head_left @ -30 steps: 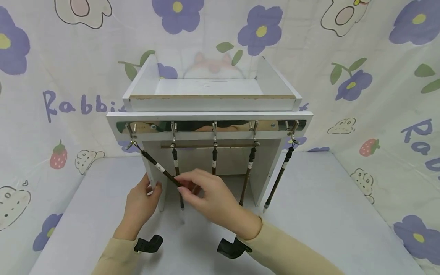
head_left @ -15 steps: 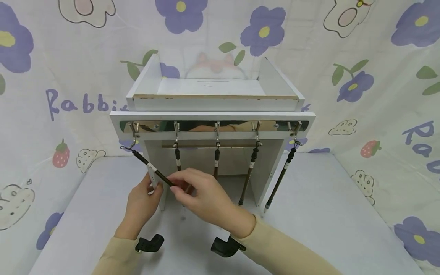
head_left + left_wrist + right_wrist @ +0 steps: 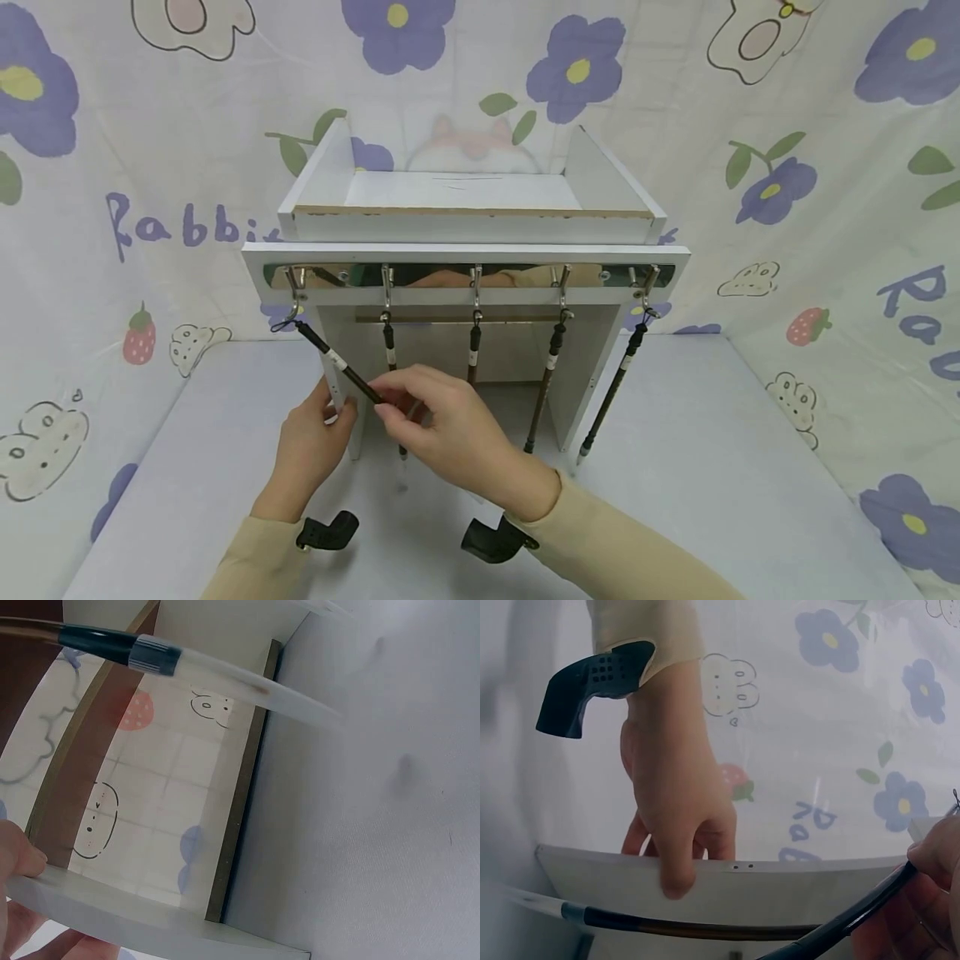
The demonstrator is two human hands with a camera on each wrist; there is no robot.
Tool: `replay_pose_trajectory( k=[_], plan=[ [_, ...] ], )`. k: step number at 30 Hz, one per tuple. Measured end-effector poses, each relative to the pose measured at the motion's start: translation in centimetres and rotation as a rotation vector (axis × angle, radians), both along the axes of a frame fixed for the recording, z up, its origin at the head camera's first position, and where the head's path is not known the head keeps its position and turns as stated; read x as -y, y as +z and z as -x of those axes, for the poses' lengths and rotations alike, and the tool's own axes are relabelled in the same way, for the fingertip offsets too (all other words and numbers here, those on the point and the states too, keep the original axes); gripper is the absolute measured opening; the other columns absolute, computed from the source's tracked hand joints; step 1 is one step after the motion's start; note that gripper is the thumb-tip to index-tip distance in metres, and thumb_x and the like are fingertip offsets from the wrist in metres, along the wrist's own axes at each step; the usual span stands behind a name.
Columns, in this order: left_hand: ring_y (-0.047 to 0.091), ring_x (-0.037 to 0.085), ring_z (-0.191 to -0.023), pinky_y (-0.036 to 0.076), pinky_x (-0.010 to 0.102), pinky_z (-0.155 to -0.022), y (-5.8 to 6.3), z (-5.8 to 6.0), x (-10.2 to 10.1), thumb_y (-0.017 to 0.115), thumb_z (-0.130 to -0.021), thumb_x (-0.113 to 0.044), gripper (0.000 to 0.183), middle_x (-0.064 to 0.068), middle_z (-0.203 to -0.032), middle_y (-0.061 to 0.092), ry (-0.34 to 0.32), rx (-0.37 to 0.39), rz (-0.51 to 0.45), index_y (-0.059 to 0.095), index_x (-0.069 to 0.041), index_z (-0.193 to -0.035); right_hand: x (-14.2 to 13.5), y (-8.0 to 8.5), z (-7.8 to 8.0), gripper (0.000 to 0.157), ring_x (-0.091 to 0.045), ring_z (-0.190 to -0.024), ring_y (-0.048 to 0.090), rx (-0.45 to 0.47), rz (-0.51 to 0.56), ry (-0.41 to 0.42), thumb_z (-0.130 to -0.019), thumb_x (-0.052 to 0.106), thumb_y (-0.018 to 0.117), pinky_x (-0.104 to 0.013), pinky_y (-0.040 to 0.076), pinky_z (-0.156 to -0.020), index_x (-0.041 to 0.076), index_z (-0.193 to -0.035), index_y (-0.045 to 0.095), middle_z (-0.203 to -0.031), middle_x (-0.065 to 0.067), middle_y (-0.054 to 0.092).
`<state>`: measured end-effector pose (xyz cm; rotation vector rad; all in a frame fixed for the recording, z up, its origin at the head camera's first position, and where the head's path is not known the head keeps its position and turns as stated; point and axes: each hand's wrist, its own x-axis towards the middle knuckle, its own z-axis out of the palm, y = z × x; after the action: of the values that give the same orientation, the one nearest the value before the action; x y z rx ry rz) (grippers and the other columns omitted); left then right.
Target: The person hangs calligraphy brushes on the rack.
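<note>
In the head view, my right hand pinches a dark calligraphy brush between thumb and fingers. The brush slants up to the left, and its thin loop is right at the lower tip of the leftmost metal hook. My left hand grips the front edge of the white rack's left side panel, thumb on the inner face, as the right wrist view also shows. Several similar brushes hang from the other hooks, among them one at the right end. A pale brush tip crosses the left wrist view.
The white rack stands on a white table, with an open tray section on top. Its hook rail is reflective. A patterned cloth covers the walls behind and beside it.
My right hand has moved slightly left with the brush. The brush's loop has gone from the right of the leftmost hook's tip to its left side. My left hand stays on the panel.
</note>
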<state>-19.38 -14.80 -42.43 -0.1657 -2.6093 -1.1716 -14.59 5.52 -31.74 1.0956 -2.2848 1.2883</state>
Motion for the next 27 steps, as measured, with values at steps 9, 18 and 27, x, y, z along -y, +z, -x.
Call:
replay_pose_trajectory(
  k=[9, 18, 27],
  plan=[
    [0.058, 0.036, -0.096, 0.052, 0.045, -0.066, 0.07, 0.00, 0.01, 0.048, -0.090, -0.032, 0.038, 0.016, -0.119, 0.055, 0.005, 0.004, 0.002, 0.046, -0.020, -0.126, 0.25, 0.13, 0.01, 0.020, 0.001, -0.076, 0.049, -0.009, 0.015, -0.004, -0.087, 0.017, 0.056, -0.014, 0.046, -0.060, 0.016, -0.107, 0.060, -0.089, 0.013, 0.054],
    [0.059, 0.035, -0.095, 0.052, 0.045, -0.065, -0.02, 0.02, 0.03, 0.049, -0.089, -0.031, 0.035, 0.016, -0.117, 0.056, 0.010, -0.003, -0.002, 0.047, -0.021, -0.123, 0.16, -0.10, -0.01, 0.019, 0.001, -0.075, 0.048, -0.011, 0.004, -0.018, -0.088, 0.018, 0.055, -0.015, 0.046, -0.059, 0.017, -0.106, 0.060, -0.088, 0.013, 0.053],
    [0.058, 0.034, -0.098, 0.052, 0.045, -0.067, -0.20, 0.14, 0.07, 0.047, -0.090, -0.034, 0.038, 0.015, -0.120, 0.054, 0.014, 0.015, 0.014, 0.045, -0.023, -0.126, 0.05, -0.58, -0.16, 0.019, 0.001, -0.075, 0.049, -0.001, -0.005, 0.009, -0.088, 0.019, 0.055, -0.016, 0.046, -0.059, 0.018, -0.106, 0.060, -0.089, 0.014, 0.054]
  ],
)
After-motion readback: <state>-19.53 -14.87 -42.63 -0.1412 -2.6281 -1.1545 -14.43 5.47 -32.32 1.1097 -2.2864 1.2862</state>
